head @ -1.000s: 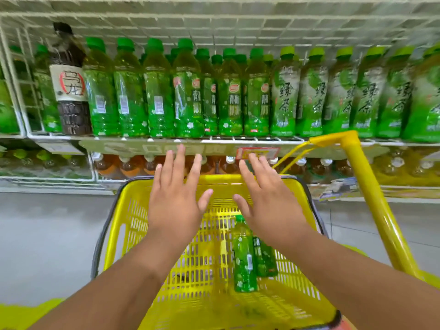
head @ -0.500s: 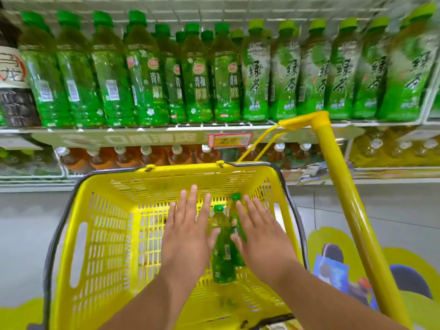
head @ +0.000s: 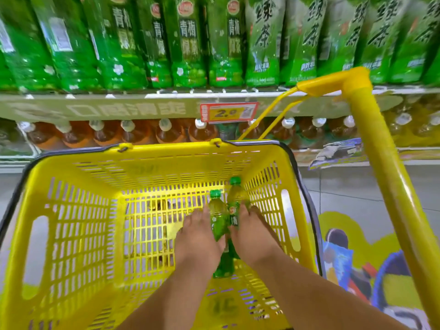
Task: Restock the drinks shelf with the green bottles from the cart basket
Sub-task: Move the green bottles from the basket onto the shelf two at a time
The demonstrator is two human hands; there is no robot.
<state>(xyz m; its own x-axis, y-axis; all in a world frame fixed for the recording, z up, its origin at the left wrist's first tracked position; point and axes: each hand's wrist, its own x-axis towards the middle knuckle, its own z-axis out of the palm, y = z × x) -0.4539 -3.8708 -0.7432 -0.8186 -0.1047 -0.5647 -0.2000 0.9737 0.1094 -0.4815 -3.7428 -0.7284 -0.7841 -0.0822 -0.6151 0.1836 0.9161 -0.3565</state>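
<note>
Two green bottles lie side by side on the floor of the yellow cart basket (head: 78,210), their green caps pointing away from me. My left hand (head: 197,239) wraps the left green bottle (head: 217,216), fingers down its left side and thumb across its body. My right hand (head: 253,234) wraps the right green bottle (head: 235,198) in the same way from the right. The lower halves of both bottles are hidden under my hands. Above the basket, the drinks shelf (head: 142,98) carries a tight row of upright green bottles (head: 188,44).
The yellow cart handle (head: 381,163) rises at the right, close to the shelf edge. A red and yellow price tag (head: 228,111) hangs from the shelf front. On the lower shelf stand amber bottles with white caps (head: 166,132). Grey floor with a coloured sticker lies at the right.
Both hands have dropped from open above the bottles onto them and closed around them. My view has moved closer to the shelf and basket.
</note>
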